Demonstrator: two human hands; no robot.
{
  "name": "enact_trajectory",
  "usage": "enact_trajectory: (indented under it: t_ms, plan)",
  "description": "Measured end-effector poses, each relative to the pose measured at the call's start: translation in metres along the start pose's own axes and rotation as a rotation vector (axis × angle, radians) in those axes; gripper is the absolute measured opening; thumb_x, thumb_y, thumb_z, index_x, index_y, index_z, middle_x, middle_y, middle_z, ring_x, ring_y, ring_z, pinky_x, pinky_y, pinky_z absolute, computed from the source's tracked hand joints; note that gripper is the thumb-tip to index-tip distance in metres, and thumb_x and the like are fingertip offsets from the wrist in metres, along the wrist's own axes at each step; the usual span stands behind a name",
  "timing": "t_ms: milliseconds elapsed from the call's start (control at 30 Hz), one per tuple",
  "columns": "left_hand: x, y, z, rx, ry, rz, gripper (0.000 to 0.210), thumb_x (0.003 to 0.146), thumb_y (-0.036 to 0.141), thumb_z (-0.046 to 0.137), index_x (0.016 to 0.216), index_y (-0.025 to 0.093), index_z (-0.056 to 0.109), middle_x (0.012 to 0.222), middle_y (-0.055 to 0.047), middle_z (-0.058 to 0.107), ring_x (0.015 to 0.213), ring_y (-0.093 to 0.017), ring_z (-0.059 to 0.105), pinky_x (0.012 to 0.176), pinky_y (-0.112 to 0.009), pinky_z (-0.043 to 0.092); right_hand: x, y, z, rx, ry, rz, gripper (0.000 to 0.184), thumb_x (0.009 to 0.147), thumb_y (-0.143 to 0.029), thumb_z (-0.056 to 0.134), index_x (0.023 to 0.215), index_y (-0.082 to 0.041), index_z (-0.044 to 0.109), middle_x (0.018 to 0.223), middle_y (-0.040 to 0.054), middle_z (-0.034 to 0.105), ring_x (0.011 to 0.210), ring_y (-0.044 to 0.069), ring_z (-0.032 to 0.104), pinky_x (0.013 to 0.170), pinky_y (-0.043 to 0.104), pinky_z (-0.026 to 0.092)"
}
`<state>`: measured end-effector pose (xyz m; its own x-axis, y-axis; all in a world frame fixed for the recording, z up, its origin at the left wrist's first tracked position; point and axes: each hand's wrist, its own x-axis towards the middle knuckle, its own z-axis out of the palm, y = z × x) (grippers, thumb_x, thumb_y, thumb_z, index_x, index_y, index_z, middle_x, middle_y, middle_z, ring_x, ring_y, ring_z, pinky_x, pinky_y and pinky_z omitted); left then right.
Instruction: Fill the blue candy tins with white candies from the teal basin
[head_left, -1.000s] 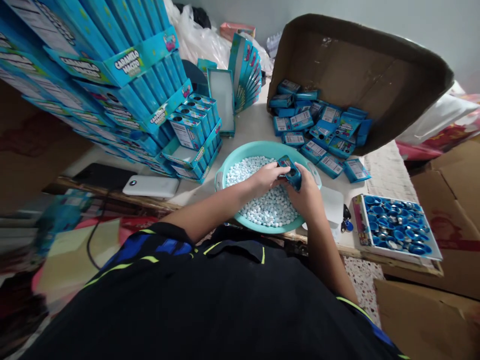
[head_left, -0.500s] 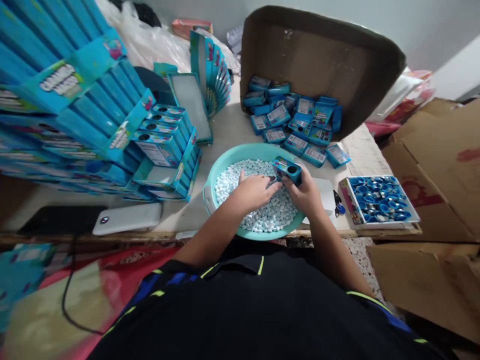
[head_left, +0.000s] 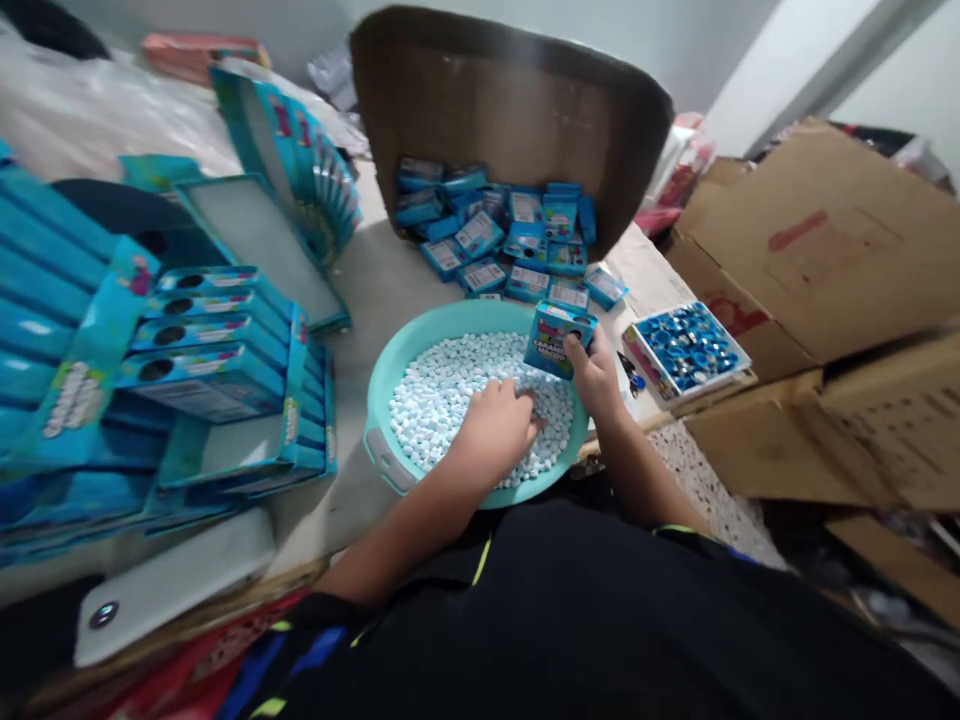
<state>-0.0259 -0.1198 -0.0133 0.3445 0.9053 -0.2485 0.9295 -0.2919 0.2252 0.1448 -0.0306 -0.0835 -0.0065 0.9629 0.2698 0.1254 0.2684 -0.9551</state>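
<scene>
A turquoise plastic basin (head_left: 409, 335) full of small white candies (head_left: 431, 400) stands in front of me. My left hand (head_left: 499, 430) is down in the candies, fingers curled together and their tips hidden among the pieces. Over the basin's right side, my right hand (head_left: 596, 375) grips a small blue candy box (head_left: 555, 338). Its printed front faces me and it stands nearly upright, with the thumb on its upper right corner. The box's underside is close above the candies.
Behind the basin, an upright brown carton (head_left: 517, 110) has many small blue boxes (head_left: 525, 240) in and before it. A tray of blue caps (head_left: 690, 345) is at right. Blue display boxes (head_left: 217, 340) are stacked left, near a white phone (head_left: 180, 580). Cardboard (head_left: 825, 240) leans farther right.
My view has turned right and closer to the left stack. The left hand has moved off the box into the candies. My right hand has tipped the box so its front shows.
</scene>
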Motion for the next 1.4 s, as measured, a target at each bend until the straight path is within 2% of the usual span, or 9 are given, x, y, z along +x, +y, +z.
enact_trajectory:
  t_ms: [233, 367, 567, 733, 867, 967, 1100, 1300, 1400]
  plan:
    - [0.009, 0.001, 0.004, 0.072, 0.016, 0.029, 0.039, 0.112, 0.039, 0.052, 0.131, 0.011, 0.069, 0.128, -0.021, 0.068, 0.124, -0.038, 0.065, 0.1, -0.047, 0.054, 0.013, 0.018, -0.003, -0.036, 0.262, -0.063, 0.056, 0.108, -0.063, 0.038, 0.148, -0.025, 0.049, 0.128, 0.0152, 0.067, 0.123, 0.033, 0.071, 0.107, 0.056, 0.061]
    - [0.009, -0.003, 0.003, 0.018, 0.014, 0.036, 0.034, 0.109, 0.039, 0.059, 0.13, 0.014, 0.07, 0.127, -0.018, 0.069, 0.119, -0.035, 0.067, 0.097, -0.043, 0.052, 0.015, 0.038, -0.031, -0.285, 0.393, -0.091, 0.059, 0.113, -0.051, 0.015, 0.164, -0.028, 0.032, 0.13, 0.0157, 0.063, 0.135, 0.029, 0.068, 0.111, 0.055, 0.059]
    - [0.013, -0.011, 0.001, -0.114, 0.055, 0.067, 0.023, 0.105, 0.034, 0.063, 0.117, 0.019, 0.075, 0.118, -0.012, 0.073, 0.109, -0.03, 0.069, 0.091, -0.039, 0.052, 0.007, 0.073, -0.09, -0.358, 0.295, -0.092, 0.068, 0.101, -0.072, 0.048, 0.149, -0.025, 0.043, 0.131, 0.0153, 0.065, 0.127, 0.033, 0.068, 0.112, 0.058, 0.056]
    - [0.015, -0.019, 0.0, -0.223, 0.081, 0.096, 0.022, 0.104, 0.036, 0.062, 0.11, 0.02, 0.077, 0.112, -0.01, 0.078, 0.108, -0.03, 0.072, 0.093, -0.04, 0.053, 0.003, 0.088, -0.099, -0.323, 0.16, -0.023, 0.072, 0.091, -0.073, 0.065, 0.139, -0.022, 0.048, 0.128, 0.0148, 0.066, 0.116, 0.031, 0.07, 0.106, 0.052, 0.061]
    - [0.016, -0.023, 0.001, -0.196, 0.126, 0.094, 0.022, 0.101, 0.037, 0.064, 0.108, 0.022, 0.079, 0.11, -0.01, 0.082, 0.106, -0.031, 0.075, 0.094, -0.041, 0.055, 0.0, 0.08, -0.117, -0.407, 0.028, 0.017, 0.068, 0.094, -0.064, 0.07, 0.144, -0.026, 0.046, 0.138, 0.012, 0.066, 0.126, 0.031, 0.069, 0.109, 0.051, 0.061]
    - [0.017, -0.023, 0.002, -0.175, 0.167, 0.107, 0.022, 0.101, 0.035, 0.063, 0.107, 0.023, 0.08, 0.108, -0.01, 0.083, 0.106, -0.031, 0.076, 0.097, -0.042, 0.057, -0.014, 0.075, -0.139, -0.478, 0.144, -0.04, 0.055, 0.102, -0.059, 0.059, 0.146, -0.029, 0.046, 0.143, 0.0114, 0.064, 0.136, 0.03, 0.066, 0.117, 0.054, 0.056]
    - [0.016, -0.023, 0.001, -0.176, 0.224, 0.128, 0.023, 0.101, 0.035, 0.062, 0.108, 0.022, 0.081, 0.11, -0.01, 0.084, 0.106, -0.03, 0.077, 0.099, -0.042, 0.058, -0.042, 0.083, -0.156, -0.492, 0.332, -0.089, 0.043, 0.107, -0.056, 0.042, 0.137, -0.028, 0.051, 0.128, 0.0117, 0.067, 0.125, 0.026, 0.072, 0.112, 0.053, 0.059]
    - [0.017, -0.02, 0.006, -0.249, 0.291, 0.102, 0.02, 0.098, 0.03, 0.066, 0.108, 0.022, 0.081, 0.111, -0.009, 0.084, 0.101, -0.029, 0.079, 0.095, -0.041, 0.06, -0.062, 0.108, -0.141, -0.548, 0.525, 0.064, 0.04, 0.107, -0.048, 0.032, 0.128, -0.025, 0.057, 0.112, 0.0112, 0.067, 0.107, 0.024, 0.074, 0.099, 0.049, 0.062]
    - [0.019, -0.019, 0.007, -0.32, 0.32, 0.051, 0.02, 0.097, 0.028, 0.067, 0.111, 0.022, 0.081, 0.109, -0.007, 0.084, 0.095, -0.026, 0.079, 0.091, -0.039, 0.061, -0.062, 0.107, -0.137, -0.543, 0.526, 0.075, 0.031, 0.104, -0.047, 0.04, 0.117, -0.026, 0.059, 0.111, 0.0099, 0.068, 0.106, 0.024, 0.073, 0.098, 0.049, 0.062]
